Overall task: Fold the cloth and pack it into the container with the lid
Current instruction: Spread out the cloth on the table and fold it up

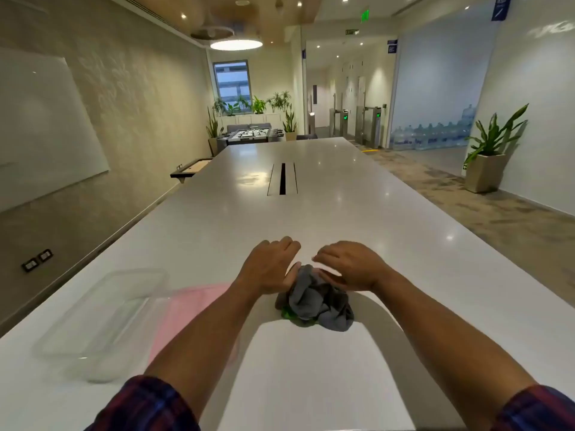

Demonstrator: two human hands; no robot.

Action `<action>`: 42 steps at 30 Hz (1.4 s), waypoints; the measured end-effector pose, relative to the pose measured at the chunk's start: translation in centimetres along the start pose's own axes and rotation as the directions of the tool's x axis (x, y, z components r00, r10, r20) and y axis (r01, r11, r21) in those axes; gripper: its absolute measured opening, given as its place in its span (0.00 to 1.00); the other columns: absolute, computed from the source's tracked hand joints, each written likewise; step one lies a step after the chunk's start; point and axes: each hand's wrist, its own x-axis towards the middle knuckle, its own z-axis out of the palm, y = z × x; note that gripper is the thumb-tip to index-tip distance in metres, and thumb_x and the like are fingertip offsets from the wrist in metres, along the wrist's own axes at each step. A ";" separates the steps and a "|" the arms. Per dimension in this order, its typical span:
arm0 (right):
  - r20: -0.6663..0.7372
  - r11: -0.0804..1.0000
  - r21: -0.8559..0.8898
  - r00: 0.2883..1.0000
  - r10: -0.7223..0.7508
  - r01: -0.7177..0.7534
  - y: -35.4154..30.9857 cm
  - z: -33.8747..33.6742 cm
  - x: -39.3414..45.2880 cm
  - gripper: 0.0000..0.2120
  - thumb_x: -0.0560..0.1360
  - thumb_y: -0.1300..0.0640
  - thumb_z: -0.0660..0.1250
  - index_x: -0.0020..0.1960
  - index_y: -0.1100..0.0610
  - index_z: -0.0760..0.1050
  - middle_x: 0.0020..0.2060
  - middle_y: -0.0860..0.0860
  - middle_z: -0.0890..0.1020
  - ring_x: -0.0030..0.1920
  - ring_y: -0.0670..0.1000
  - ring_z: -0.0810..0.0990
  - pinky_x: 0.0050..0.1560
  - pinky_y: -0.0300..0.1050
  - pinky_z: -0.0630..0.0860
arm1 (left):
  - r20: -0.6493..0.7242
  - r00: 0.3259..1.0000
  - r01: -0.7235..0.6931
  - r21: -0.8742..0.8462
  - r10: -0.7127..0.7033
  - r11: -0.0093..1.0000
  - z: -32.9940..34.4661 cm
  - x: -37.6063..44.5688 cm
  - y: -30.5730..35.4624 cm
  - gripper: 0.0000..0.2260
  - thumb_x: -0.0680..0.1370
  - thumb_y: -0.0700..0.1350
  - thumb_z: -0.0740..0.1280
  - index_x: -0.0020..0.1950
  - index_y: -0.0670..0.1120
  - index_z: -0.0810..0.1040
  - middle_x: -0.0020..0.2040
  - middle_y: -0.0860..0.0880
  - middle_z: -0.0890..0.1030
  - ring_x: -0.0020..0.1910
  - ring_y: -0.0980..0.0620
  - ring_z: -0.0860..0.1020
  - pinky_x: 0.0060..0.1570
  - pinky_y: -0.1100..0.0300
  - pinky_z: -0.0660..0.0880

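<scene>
Far left on the long white table (326,213) sits the clear container (102,321), open and lying a little askew. Just beside it, on its right, lies the pink lid (193,309), flat on the table, its right part hidden under the person's left forearm. Whether the lid touches the container I cannot tell; the clear plastic blurs into it.

Next comes the left hand (267,269), palm down, reaching out over the table. Its fingers (287,244) are loosely curled and spread only a little, and the thumb side rests against the top left of the cloth (317,300). The cloth is a crumpled grey heap, not folded, lying on the table between the two hands and well apart from the container. A bit of green shows under its lower left edge.

The right hand (351,265) hovers palm down over the top right of the cloth, fingers (323,255) bent and close together, pointing left toward the other hand. It is blurred, so I cannot tell whether it grips the cloth or only touches it.

Both arms are bare to plaid sleeves (146,405) at the near edge. Against the right wall stands a potted plant (491,150).
</scene>
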 end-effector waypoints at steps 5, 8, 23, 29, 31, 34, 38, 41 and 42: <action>0.165 0.989 0.125 0.982 -0.095 0.074 -1.1 0.8 -0.5 0.19 0.78 0.40 0.67 0.43 0.55 0.80 0.33 0.50 0.80 0.28 0.54 0.74 0.30 0.45 0.74 | 0.075 0.997 0.027 -0.032 -0.024 0.999 0.3 -0.6 1.0 0.10 0.77 0.54 0.61 0.44 0.48 0.72 0.37 0.48 0.80 0.29 0.49 0.68 0.35 0.58 0.63; 0.342 0.992 0.130 0.938 -0.049 0.004 -1.0 1.0 -0.8 0.26 0.75 0.30 0.63 0.46 0.53 0.81 0.35 0.48 0.82 0.29 0.53 0.75 0.32 0.46 0.76 | 0.214 0.975 0.062 -0.026 -0.055 0.998 0.8 -0.6 1.5 0.09 0.77 0.54 0.63 0.41 0.50 0.72 0.38 0.49 0.83 0.32 0.47 0.73 0.34 0.58 0.65; 0.343 0.362 0.658 0.691 0.636 -0.660 1.7 -1.8 3.0 0.06 0.78 0.53 0.68 0.52 0.54 0.79 0.46 0.53 0.83 0.52 0.57 0.83 0.55 0.57 0.82 | 0.270 0.855 0.466 -0.774 -0.442 0.429 -2.2 2.5 0.1 0.22 0.73 0.66 0.63 0.44 0.47 0.78 0.39 0.46 0.84 0.34 0.49 0.84 0.35 0.61 0.77; 0.376 0.043 0.832 0.619 0.690 -0.553 2.5 -3.3 5.2 0.13 0.84 0.54 0.62 0.62 0.58 0.79 0.57 0.59 0.83 0.61 0.60 0.81 0.63 0.56 0.79 | 0.243 0.860 0.405 -0.860 -0.449 0.310 -4.0 4.7 -0.3 0.20 0.71 0.52 0.75 0.58 0.43 0.78 0.52 0.40 0.82 0.47 0.43 0.83 0.34 0.66 0.78; 0.405 0.025 0.828 0.628 0.664 -0.560 2.4 -4.0 5.8 0.15 0.83 0.48 0.61 0.62 0.56 0.79 0.56 0.57 0.83 0.60 0.59 0.81 0.62 0.54 0.79 | 0.170 0.857 0.365 -0.867 -0.486 0.340 -4.6 5.5 -0.1 0.10 0.74 0.39 0.74 0.54 0.41 0.80 0.50 0.39 0.83 0.46 0.42 0.82 0.31 0.68 0.76; 0.341 0.170 0.800 0.670 0.659 -0.575 2.4 -4.9 6.5 0.23 0.78 0.38 0.62 0.64 0.53 0.76 0.58 0.53 0.81 0.59 0.53 0.80 0.57 0.44 0.77 | 0.089 0.850 0.331 -0.857 -0.519 0.395 -5.5 6.7 0.0 0.08 0.74 0.45 0.75 0.50 0.42 0.83 0.43 0.42 0.84 0.42 0.40 0.83 0.35 0.56 0.81; 0.076 0.389 0.786 0.699 0.711 -0.480 2.6 -6.0 6.8 0.25 0.72 0.43 0.71 0.67 0.50 0.76 0.59 0.53 0.79 0.60 0.51 0.78 0.57 0.45 0.77 | 0.051 0.857 0.351 -0.787 -0.514 0.508 -7.3 8.3 0.4 0.10 0.73 0.51 0.76 0.46 0.45 0.86 0.38 0.46 0.84 0.40 0.46 0.83 0.41 0.53 0.79; -0.004 0.456 0.774 0.716 0.698 -0.440 3.2 -6.9 7.0 0.13 0.75 0.55 0.74 0.59 0.57 0.83 0.52 0.52 0.85 0.54 0.51 0.83 0.57 0.53 0.82 | 0.056 0.890 0.334 -0.756 -0.453 0.563 -8.4 9.0 0.8 0.09 0.72 0.50 0.77 0.48 0.46 0.87 0.38 0.50 0.85 0.40 0.51 0.82 0.39 0.57 0.76; 0.000 0.457 0.777 0.727 0.686 -0.432 3.4 -7.2 7.0 0.12 0.76 0.57 0.74 0.57 0.60 0.84 0.50 0.54 0.86 0.52 0.53 0.85 0.56 0.54 0.82 | 0.062 0.896 0.335 -0.747 -0.440 0.575 -8.6 9.1 0.8 0.09 0.71 0.50 0.77 0.47 0.47 0.88 0.38 0.51 0.85 0.41 0.52 0.82 0.39 0.57 0.76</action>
